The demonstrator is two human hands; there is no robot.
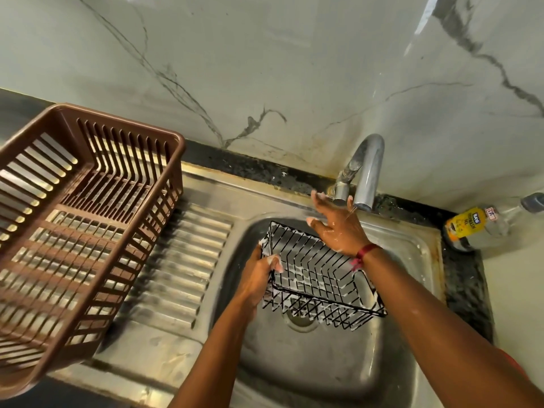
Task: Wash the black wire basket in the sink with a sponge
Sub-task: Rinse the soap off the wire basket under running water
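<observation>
Suds on black wire basket [318, 275], held tilted inside sink [309, 372], over drain [300, 319]. Left hand [257, 278] at basket's left end, fingers curled round rim wire, foam over fingertips. Right hand [338, 228] past basket's far corner, fingers spread and straight, wet, holding nothing, just beside base of tap [368, 169] and under its spout; thin trickle falling onto it. Red thread [365, 253] round right wrist. Brown plastic crate [88, 219] on ribbed drainboard [182, 260] to left of bowl, well apart from basket. Yellow-labelled dishwash bottle [465, 225] lying on its side on counter at right, near marbled wall [265, 69].
</observation>
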